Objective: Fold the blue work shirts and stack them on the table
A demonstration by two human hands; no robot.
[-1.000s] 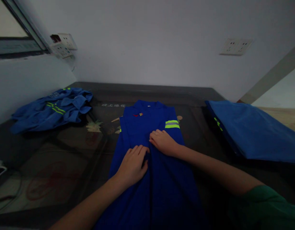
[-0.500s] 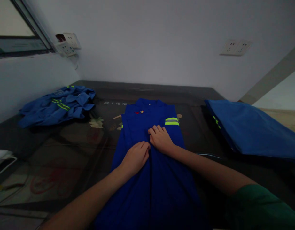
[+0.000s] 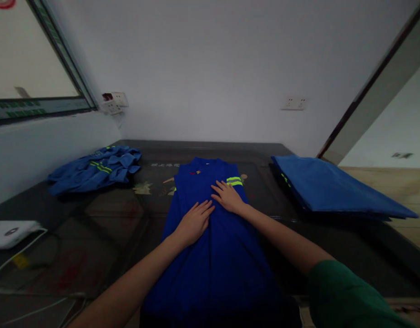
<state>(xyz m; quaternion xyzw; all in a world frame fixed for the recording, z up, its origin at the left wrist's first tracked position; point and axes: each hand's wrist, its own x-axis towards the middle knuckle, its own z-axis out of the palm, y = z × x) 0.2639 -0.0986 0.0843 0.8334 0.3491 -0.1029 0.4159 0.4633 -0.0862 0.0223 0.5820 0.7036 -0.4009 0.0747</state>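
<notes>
A dark blue garment (image 3: 226, 255) with a collar, a small chest emblem and yellow-green reflective bands lies lengthwise on the dark table (image 3: 128, 255), its collar toward the wall. My left hand (image 3: 195, 222) rests on the middle of its front, fingers stretched out and pointing up and right. Slightly farther up and to the right, my right hand (image 3: 228, 196) lies on the cloth with its fingers spread, near the reflective band. The two hands are close but apart, and neither grips the fabric. The garment's lower end runs toward me into shadow.
A crumpled blue garment (image 3: 97, 169) lies at the back left. Flat folded blue cloth (image 3: 332, 187) is stacked on the right, reaching over the table edge. A white device (image 3: 13, 233) with a cable sits at the left edge. Sockets (image 3: 294, 104) are on the wall.
Both hands have gone from curled, pinching fingers on the cloth to fingers stretched out flat. The view has tilted up, showing more wall and the white device.
</notes>
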